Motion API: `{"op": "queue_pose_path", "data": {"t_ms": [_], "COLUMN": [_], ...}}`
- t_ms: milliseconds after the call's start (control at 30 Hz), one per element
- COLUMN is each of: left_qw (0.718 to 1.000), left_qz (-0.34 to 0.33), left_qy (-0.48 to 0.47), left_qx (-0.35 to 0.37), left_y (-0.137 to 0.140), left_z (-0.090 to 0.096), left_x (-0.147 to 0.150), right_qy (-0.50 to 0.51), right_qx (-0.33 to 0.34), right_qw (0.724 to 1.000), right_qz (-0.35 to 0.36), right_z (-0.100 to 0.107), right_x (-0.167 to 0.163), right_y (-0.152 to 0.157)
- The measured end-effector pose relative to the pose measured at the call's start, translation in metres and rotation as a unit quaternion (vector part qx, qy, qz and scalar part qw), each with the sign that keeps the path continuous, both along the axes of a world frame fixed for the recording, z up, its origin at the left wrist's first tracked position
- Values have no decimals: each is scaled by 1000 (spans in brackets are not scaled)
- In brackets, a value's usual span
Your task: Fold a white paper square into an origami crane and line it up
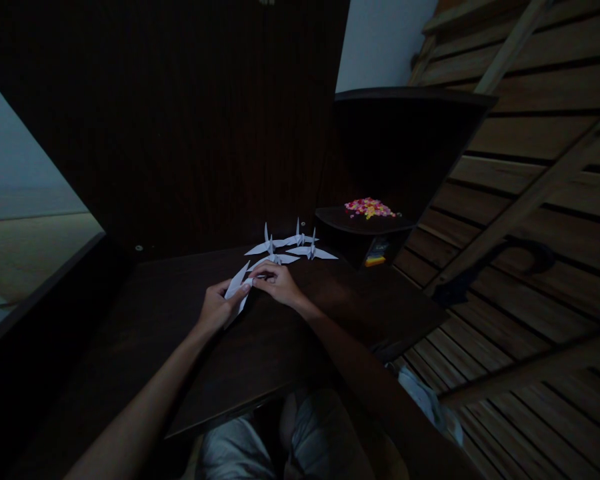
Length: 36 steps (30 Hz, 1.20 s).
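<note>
A partly folded white paper crane (pixel 237 283) is held between my two hands, just above the dark desk (pixel 190 373). My left hand (pixel 217 303) is closed on its lower left side, with the thumb lying across the paper. From the right, my right hand (pixel 276 282) pinches the paper's other end with thumb and forefinger. The pinched end is mostly hidden by those fingers. Right behind my hands stand several finished white paper cranes (pixel 310 251) with wings spread, grouped close together.
On a small corner shelf (pixel 365 225) at the right lies a heap of small pink, red and yellow pieces (pixel 370 207). Below it is a small box with a yellow edge (pixel 375 252). A dark panel rises behind the desk. An umbrella-like hooked handle (pixel 537 252) leans by the wooden slats.
</note>
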<state>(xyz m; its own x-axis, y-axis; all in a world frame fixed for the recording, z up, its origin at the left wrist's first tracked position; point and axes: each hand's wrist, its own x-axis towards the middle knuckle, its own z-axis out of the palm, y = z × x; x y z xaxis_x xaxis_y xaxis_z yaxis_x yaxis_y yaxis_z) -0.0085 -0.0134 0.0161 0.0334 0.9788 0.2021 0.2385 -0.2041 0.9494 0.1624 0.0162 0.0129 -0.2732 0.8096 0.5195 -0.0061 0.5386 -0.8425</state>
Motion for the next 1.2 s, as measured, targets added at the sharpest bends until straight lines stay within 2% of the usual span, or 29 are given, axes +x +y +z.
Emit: {"op": "queue_pose_path", "data": {"t_ms": [100,300,500,833,1067,1200], "left_qw": [1000,999,997,998,997,995], "left_qz": [16,37,52,47,59,41], "left_qy": [-11,-2,41,28,-43,-89], "left_qx": [7,26,27,25,3,-15], "left_y": [0,1,2,4,5,4], "left_z": [1,2,0,-1,-3,-1], "left_x": [1,0,0,-1,-2,-1], "right_qy": [1,13,26,80,73,56], "right_qx": [-12,-106,-109,-111,-172,-194], "right_qw": [1000,994,994,991,982,978], "right_qz": [0,31,7,8,32,46], "right_z": [-2,-10,-10,-11,-6,-7], "right_x": [-2,-8,-9,-13,-11,-11], "right_y": [1,2,3,3,1,0]}}
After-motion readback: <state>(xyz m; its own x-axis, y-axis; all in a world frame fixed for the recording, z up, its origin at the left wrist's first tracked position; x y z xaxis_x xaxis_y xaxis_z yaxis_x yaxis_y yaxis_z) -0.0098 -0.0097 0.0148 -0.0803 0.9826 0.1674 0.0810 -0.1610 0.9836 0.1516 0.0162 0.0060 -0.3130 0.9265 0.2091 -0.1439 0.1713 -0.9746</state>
